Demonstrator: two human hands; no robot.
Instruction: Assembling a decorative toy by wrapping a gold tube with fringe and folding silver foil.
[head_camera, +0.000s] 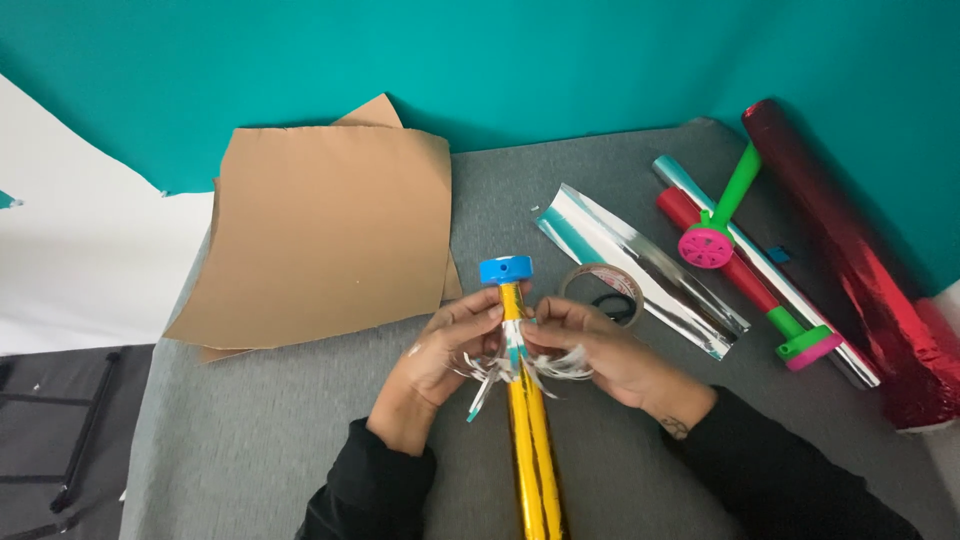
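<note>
A gold foil tube (530, 430) with a blue cap (506, 269) is held upright over the grey desk (250, 430). Silver fringe (500, 370) is pinched against it by the fingers of the left hand (445, 350) and the right hand (590, 350). Just behind lies a tape roll (603, 290); brown cardboard (320, 230) lies to the left.
</note>
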